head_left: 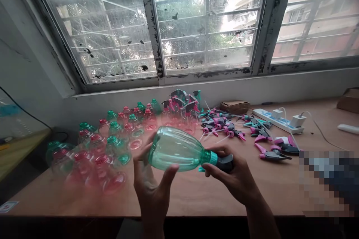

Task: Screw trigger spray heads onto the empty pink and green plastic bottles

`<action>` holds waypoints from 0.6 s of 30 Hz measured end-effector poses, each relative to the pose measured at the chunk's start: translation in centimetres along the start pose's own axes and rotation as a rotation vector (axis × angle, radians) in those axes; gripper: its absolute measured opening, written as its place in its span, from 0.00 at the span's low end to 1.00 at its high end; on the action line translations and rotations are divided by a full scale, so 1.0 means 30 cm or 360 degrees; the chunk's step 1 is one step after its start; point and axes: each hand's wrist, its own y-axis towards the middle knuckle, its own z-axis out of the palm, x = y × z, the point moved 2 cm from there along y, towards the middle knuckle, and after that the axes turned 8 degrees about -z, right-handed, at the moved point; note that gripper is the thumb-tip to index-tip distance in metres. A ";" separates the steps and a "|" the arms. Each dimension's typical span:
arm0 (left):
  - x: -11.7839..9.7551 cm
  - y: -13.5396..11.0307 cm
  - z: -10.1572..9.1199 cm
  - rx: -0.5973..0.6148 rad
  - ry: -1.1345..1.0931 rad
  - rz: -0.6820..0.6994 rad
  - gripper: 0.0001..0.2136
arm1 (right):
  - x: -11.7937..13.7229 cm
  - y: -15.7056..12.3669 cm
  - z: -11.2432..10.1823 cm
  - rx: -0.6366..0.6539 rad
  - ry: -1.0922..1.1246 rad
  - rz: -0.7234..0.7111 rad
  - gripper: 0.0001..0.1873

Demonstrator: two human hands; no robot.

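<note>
At the left of the table (196, 198) stands a crowd of empty pink and green bottles (106, 145). Beside them the left hand (150, 186) curls its fingers round the base of a green bottle (176, 153), held on its side above the table. The right hand (237, 181) grips the dark spray head (224, 162) at its neck, loose trigger heads (232, 129) beyond. As I judge it, an uneven squeeze could buckle the thin bottle or leave the head crooked.
</note>
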 end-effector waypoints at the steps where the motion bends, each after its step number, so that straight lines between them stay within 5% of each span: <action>1: 0.000 0.006 -0.002 -0.0011 -0.0015 0.0013 0.25 | 0.002 0.000 0.006 0.0002 0.0040 -0.0009 0.16; 8: 0.003 0.024 -0.038 0.0207 0.0154 0.0101 0.26 | -0.009 0.003 0.010 0.0033 0.0414 0.0149 0.13; 15: 0.024 0.022 -0.018 -0.0078 0.0075 0.0060 0.29 | 0.000 0.016 0.019 0.0036 0.0145 0.0097 0.16; 18: 0.018 0.027 -0.022 0.0020 0.0039 0.0067 0.24 | 0.004 0.014 0.023 0.0021 0.0318 0.0163 0.16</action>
